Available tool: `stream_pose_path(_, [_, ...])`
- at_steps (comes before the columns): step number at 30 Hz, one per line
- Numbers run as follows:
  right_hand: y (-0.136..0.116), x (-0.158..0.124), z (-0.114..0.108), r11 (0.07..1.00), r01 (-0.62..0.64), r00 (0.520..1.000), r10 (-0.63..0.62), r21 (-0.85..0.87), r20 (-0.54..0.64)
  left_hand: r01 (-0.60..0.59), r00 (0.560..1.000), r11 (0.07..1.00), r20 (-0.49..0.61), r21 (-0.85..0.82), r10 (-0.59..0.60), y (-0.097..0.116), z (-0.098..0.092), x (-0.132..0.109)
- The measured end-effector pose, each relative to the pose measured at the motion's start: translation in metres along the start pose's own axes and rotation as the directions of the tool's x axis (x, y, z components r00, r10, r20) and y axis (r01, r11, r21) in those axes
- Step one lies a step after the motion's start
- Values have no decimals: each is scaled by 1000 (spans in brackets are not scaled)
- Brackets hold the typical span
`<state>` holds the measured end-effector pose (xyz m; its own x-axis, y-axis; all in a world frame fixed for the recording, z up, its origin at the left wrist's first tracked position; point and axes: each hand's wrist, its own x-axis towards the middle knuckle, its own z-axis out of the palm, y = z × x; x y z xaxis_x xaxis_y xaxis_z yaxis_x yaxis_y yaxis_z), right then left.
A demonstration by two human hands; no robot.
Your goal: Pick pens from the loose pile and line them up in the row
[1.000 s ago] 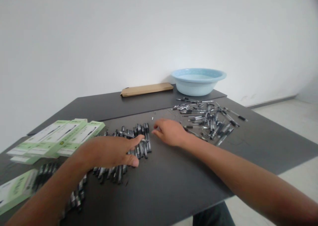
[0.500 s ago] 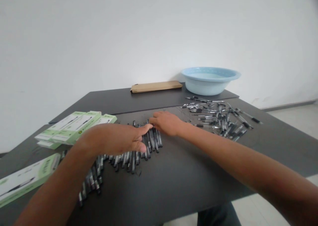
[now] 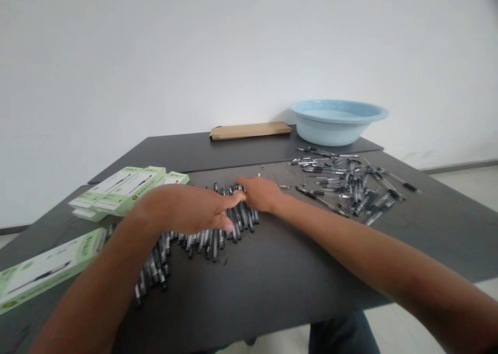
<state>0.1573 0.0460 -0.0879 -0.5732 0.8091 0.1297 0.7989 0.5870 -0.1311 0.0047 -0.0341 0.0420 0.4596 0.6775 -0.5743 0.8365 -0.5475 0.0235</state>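
Head view. The left hand [image 3: 194,208] is positioned palm down over the row of pens [image 3: 215,245], left of the table's centre. Its thumb stands apart from its forefinger, leaving a gap; whether the other fingers grip a pen cannot be told. The forefinger tip adjoins the right hand [image 3: 261,193].

The right hand is located at the right, far end of the row. Its fingers are curled and close together; their tips are partly hidden, so whether they hold a pen cannot be told.

The row's pens lie side by side, roughly parallel. A second group of pens [image 3: 153,271] lies beside the left forearm, partly covered by it. Loose pens [image 3: 358,185] lie crosswise in a heap at the right.

Boxes [image 3: 130,190] are stacked at the left; a single box [image 3: 46,266] lies nearer the person. At the rear of the table [image 3: 272,281], a carton [image 3: 251,130] lies flat beside a basin [image 3: 338,131].
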Motion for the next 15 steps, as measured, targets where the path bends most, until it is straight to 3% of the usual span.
stream_pose_path(8, [-28, -13, 10, 998, -49, 998, 51, 45, -38, -30, 1000, 999, -5, -23, 30, -1, 3, 2])
stream_pose_path(12, [-20, -18, -3, 995, -2, 998, 9, 102, -65, -49, 999, 999, -25, -7, 49, -3, 5, 3])
stream_pose_path(15, [-4, -21, -12, 991, -94, 989, 104, 94, -104, -23, 999, 998, -42, 52, 25, -5, 7, 6])
